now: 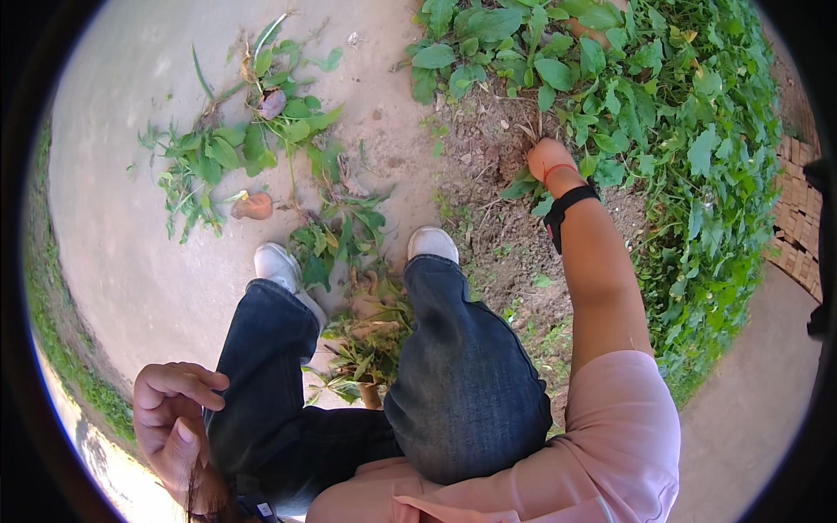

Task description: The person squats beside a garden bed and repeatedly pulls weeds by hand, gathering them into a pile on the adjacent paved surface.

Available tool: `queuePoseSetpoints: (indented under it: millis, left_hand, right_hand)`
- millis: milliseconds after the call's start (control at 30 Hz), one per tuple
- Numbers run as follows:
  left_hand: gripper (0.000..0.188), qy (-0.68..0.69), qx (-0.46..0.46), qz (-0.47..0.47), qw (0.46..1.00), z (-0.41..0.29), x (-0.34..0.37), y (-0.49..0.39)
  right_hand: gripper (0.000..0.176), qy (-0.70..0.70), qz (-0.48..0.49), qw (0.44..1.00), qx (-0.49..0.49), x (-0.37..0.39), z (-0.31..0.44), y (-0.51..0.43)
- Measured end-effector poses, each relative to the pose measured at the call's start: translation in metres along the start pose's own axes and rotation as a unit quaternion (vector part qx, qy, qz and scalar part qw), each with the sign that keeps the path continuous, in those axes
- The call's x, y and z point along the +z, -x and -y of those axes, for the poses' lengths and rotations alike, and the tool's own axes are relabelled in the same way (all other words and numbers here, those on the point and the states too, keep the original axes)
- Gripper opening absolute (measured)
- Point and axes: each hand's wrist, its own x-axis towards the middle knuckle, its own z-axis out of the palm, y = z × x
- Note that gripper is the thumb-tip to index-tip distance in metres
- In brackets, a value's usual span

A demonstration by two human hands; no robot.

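My right hand [551, 160] is closed low against the soil at the edge of the green plants. A few dry stalks [536, 127] poke out by its knuckles, and the fingertips are hidden under the hand. Broad green leaves [521, 185] hang just beside and below it. Bare crumbly soil [484, 140] spreads to its left. My left hand [173, 425] is raised beside my left knee, with nothing in it, the fingers loosely bent and apart from the thumb.
Pulled weeds [222, 150] lie strewn over the concrete ground [137, 78], with more in a heap [369, 346] between my legs. A brown dry leaf [252, 206] lies among them. Dense leafy plants [706, 170] fill the right side, near a woven bamboo panel [799, 216].
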Motion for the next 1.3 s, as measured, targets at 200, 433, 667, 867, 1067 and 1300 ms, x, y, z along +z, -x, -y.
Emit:
queuePoseSetpoints:
  millis: [200, 433, 667, 867, 1067, 1300]
  left_hand:
    - [0.052, -0.002, -0.001, 0.002, 1.0, -0.001, 0.0, 0.003]
    - [0.052, -0.003, 0.0, 0.016, 1.0, -0.007, 0.002, 0.009]
    - [0.052, -0.007, -0.008, 0.031, 0.999, -0.006, 0.003, 0.009]
    - [0.051, -0.013, -0.006, 0.032, 0.999, -0.006, 0.01, 0.002]
    - [0.051, -0.016, -0.013, 0.019, 1.0, -0.005, 0.007, 0.0]
    - [0.043, -0.026, -0.019, 0.023, 0.999, -0.006, 0.011, -0.004]
  right_hand:
    - [0.04, -0.254, -0.132, 0.958, -0.028, 0.016, -0.023, 0.043]
    - [0.036, -0.301, -0.312, 0.899, -0.057, 0.036, -0.02, 0.109]
    - [0.051, -0.384, -0.181, 0.905, -0.017, 0.04, 0.033, 0.091]
    - [0.077, -0.513, -0.112, 0.71, -0.468, -0.025, 0.144, 0.131]
    - [0.055, -0.436, -0.279, 0.798, -0.308, -0.037, 0.122, 0.087]
    - [0.064, -0.057, -0.327, 0.928, 0.17, 0.037, -0.011, 0.02]
